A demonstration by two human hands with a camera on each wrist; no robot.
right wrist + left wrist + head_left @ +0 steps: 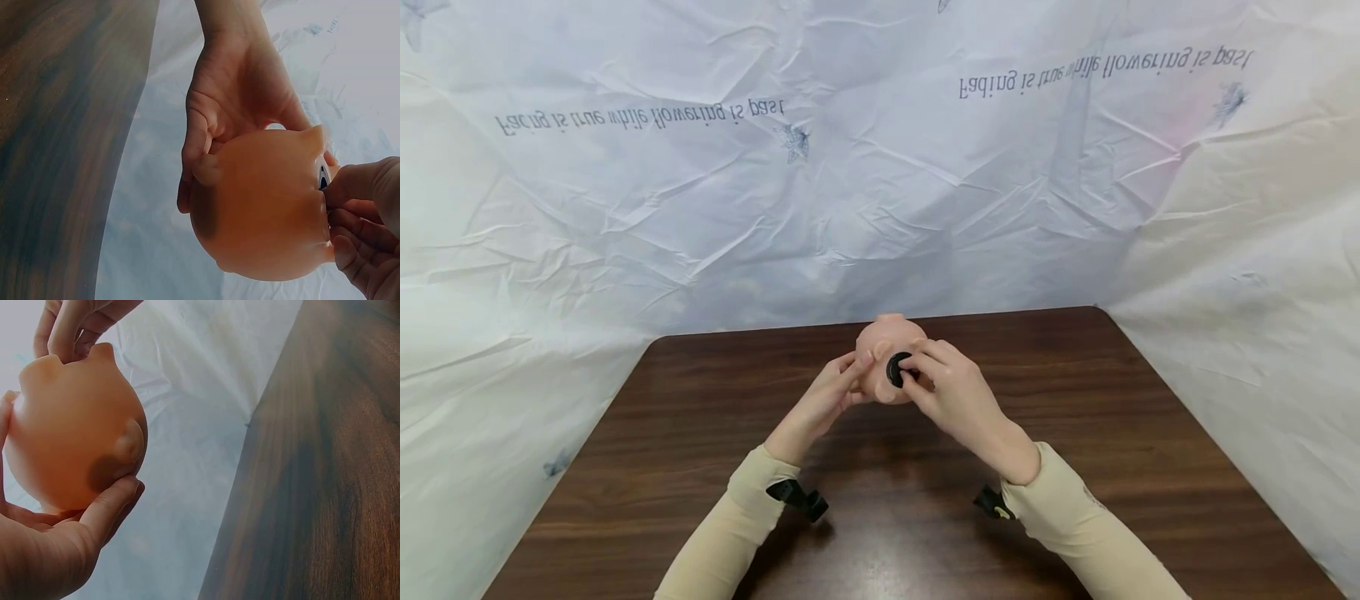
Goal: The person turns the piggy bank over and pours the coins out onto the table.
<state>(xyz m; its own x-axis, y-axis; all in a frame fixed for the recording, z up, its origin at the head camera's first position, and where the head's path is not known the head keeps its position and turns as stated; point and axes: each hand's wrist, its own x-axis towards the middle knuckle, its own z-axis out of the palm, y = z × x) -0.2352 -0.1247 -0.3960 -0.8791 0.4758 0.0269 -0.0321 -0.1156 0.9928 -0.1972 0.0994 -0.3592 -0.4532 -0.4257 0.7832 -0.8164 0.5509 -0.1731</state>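
Overhead, we note the left hand [823, 400] cupping a peach, round, soft-plastic piggy bank [886, 354] above the brown wooden table [700, 433]; the right hand [951, 392] pinches its black round plug [897, 369]. Left-wrist view: fingers [112, 500] wrap its smooth belly. Right-wrist view: likely light, slippery; grip the body.

The piggy bank [883, 354] is held mid-frame above the table [1075, 467] (left hand [823, 400] leftward, right hand [955, 396] rightward), backed by sheeting [880, 183].

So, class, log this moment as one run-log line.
left hand: holds piggy bank above table | right hand: fingers grip black plug on piggy bank | backdrop: crinkled white sheet
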